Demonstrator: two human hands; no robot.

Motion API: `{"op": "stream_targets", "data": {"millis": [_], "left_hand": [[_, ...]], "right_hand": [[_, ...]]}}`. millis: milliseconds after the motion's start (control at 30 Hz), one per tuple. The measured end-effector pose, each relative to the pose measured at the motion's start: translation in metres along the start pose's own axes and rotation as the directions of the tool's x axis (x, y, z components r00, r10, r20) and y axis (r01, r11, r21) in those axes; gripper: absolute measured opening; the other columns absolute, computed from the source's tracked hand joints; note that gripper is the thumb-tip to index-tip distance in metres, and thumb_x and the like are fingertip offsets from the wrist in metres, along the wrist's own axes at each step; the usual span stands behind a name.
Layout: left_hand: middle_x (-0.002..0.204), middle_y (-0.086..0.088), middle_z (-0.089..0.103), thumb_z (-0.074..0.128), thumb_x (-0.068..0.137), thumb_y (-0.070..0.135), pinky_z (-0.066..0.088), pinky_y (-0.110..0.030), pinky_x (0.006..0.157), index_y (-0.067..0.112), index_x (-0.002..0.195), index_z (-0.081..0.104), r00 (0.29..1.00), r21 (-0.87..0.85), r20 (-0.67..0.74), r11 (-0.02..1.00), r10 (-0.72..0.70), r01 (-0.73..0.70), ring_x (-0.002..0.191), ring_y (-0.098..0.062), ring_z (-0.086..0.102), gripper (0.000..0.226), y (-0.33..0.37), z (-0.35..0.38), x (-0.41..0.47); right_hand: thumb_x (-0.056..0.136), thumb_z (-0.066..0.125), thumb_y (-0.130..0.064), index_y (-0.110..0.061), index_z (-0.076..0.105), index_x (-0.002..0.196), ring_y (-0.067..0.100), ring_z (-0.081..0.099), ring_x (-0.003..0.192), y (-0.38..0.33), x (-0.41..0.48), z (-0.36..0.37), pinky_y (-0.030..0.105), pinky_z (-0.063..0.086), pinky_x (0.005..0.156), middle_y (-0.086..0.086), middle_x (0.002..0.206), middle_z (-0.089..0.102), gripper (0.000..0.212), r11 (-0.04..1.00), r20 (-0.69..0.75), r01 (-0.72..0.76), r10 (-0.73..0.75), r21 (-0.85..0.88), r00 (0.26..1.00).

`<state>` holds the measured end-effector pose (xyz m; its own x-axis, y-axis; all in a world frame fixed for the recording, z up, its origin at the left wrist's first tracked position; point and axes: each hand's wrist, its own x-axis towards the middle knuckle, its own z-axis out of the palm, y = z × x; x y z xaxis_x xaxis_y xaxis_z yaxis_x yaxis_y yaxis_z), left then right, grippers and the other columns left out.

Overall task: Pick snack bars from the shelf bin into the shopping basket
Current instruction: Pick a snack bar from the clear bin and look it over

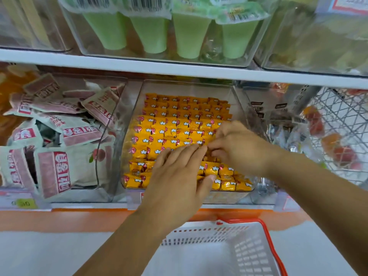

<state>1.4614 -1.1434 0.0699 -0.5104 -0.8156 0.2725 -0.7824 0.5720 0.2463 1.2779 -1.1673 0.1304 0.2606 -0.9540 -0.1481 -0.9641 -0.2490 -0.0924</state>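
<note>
Yellow-wrapped snack bars [169,124] fill the clear shelf bin [130,108] in neat rows; my left hand [179,176] lies flat on them, my right hand [239,146] pinches one (white, red-rimmed shopping basket [267,238] below).

Left hand [179,172] is lying palm down, fingers straight, pointing toward 1 o'clock, forearm entering from 7 o'clock. Right hand [237,146] is curling its fingers toward 9 o'clock, beside the left fingertips, forearm entering from 4 o'clock. Grasp not discernible.
</note>
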Motion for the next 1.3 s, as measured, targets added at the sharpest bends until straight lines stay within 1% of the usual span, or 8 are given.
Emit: {"op": "stream_targets", "data": {"millis": [200,367,567,733,833,1000,1133,1300], "left_hand": [[0.148,0.006,0.05,0.027,0.101,0.045,0.023,-0.052,0.115,0.023,0.139,0.055,0.994,0.003,0.009,0.994,0.113,-0.113,0.14,-0.013,0.041,0.052,0.002,0.007,0.002],[0.141,0.006,0.057,0.025,0.1,0.053,0.017,-0.05,0.113,0.023,0.135,0.059,0.995,-0.007,0.038,0.996,0.09,-0.09,0.138,-0.014,0.045,0.057,0.002,0.008,0.002],[0.151,0.008,0.045,0.018,0.095,0.058,0.003,-0.045,0.118,0.029,0.144,0.048,0.995,-0.054,0.081,0.997,0.056,-0.052,0.146,-0.012,0.031,0.064,0.004,0.0,0.003],[0.162,0.019,0.008,0.006,0.088,0.073,-0.007,-0.031,0.122,0.035,0.156,0.009,0.994,-0.273,0.107,0.961,-0.02,0.049,0.148,0.002,-0.008,0.078,0.015,-0.018,-0.008],[0.145,0.027,0.034,0.029,0.093,0.065,0.025,-0.024,0.113,0.043,0.153,0.018,0.984,-0.545,0.157,0.824,-0.08,0.154,0.136,0.001,0.028,0.064,0.026,-0.031,-0.021],[0.107,0.013,0.071,0.057,0.098,0.024,0.06,-0.037,0.079,0.04,0.118,0.055,0.947,-0.854,0.273,0.412,-0.167,0.318,0.094,-0.007,0.071,0.026,0.032,-0.045,-0.046],[0.104,0.003,0.074,0.066,0.09,0.008,0.058,-0.031,0.066,0.022,0.11,0.059,0.905,-0.882,0.372,0.227,-0.207,0.414,0.09,-0.02,0.074,0.026,0.032,-0.054,-0.066],[0.104,-0.003,0.076,0.069,0.082,0.005,0.058,-0.026,0.066,0.017,0.111,0.066,0.877,-0.892,0.415,0.08,-0.245,0.444,0.092,-0.024,0.074,0.032,0.018,-0.064,-0.078]], "right_hand": [[0.092,0.065,-0.029,-0.023,0.057,0.131,0.019,0.045,0.122,0.006,-0.006,-0.003,0.031,0.04,0.101,-0.002,0.12,0.057,0.04,0.996,-0.026,-0.079,0.078,-0.036,0.997],[0.096,0.059,-0.029,-0.021,0.058,0.103,0.02,0.056,0.101,-0.001,-0.006,-0.004,0.031,0.046,0.08,-0.001,0.102,0.059,0.011,0.985,-0.085,-0.138,0.129,-0.102,0.988],[0.097,0.056,-0.02,-0.019,0.059,0.102,0.024,0.068,0.087,-0.009,-0.052,0.019,0.04,0.056,0.07,-0.003,0.102,0.071,0.006,0.96,-0.541,-0.012,0.168,0.281,0.824],[0.097,0.051,-0.018,-0.047,0.053,0.09,0.004,0.066,0.106,-0.024,-0.088,0.017,0.032,0.056,0.087,-0.019,0.116,0.068,0.03,0.664,-0.61,0.257,0.374,0.702,0.698],[0.093,0.052,-0.011,-0.038,0.06,0.085,0.016,0.07,0.098,-0.044,-0.112,0.017,0.031,0.059,0.08,-0.004,0.104,0.073,0.029,0.367,-0.574,0.443,0.484,0.818,0.66],[0.081,0.064,-0.027,-0.029,0.062,0.075,0.024,0.072,0.089,-0.064,-0.139,0.03,0.038,0.059,0.081,0.006,0.084,0.071,0.006,-0.008,-0.28,0.35,0.585,0.937,0.761],[0.091,0.057,-0.007,-0.016,0.051,0.09,0.039,0.072,0.085,-0.066,-0.151,0.034,0.039,0.058,0.069,0.017,0.095,0.073,0.011,-0.106,-0.116,0.196,0.51,0.975,0.852],[0.066,0.073,-0.019,-0.009,0.049,0.092,0.038,0.073,0.083,-0.071,-0.15,0.038,0.031,0.058,0.065,0.017,0.087,0.073,0.037,-0.132,-0.081,0.154,0.438,0.979,0.895]]}}
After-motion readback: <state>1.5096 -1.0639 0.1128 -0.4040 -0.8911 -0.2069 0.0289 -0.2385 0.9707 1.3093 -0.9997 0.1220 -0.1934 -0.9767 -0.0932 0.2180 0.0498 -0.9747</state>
